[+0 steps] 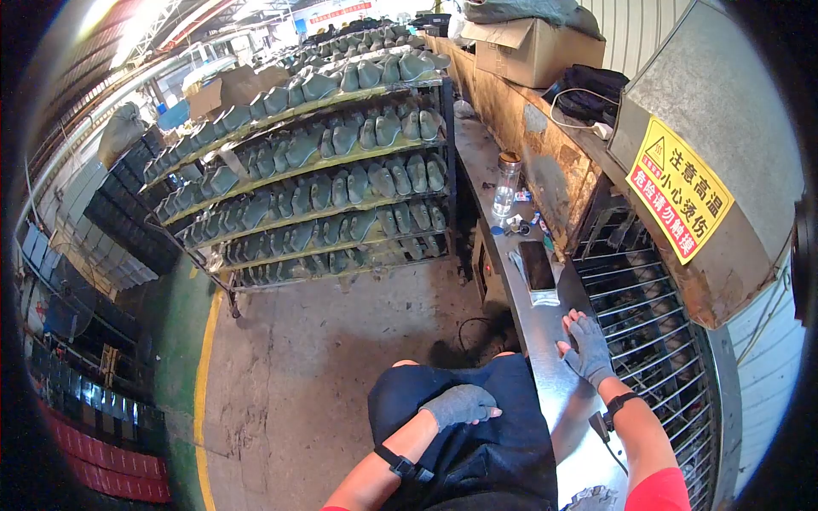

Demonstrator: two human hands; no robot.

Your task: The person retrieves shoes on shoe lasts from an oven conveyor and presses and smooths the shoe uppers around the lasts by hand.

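The person's right hand [588,347] rests on the metal bench [567,413], fingers apart and empty, with a dark phone-like slab [537,264] just beyond the fingertips and a barred grille [652,336] beside them. The left hand [463,405] lies on the dark shorts [503,464] — its fingers bent, whether closed one cannot tell. Shoe-shaped pieces [319,87] line the rack [448,128] well beyond both hands; no handling appears underway — what is finished or left cannot be judged.
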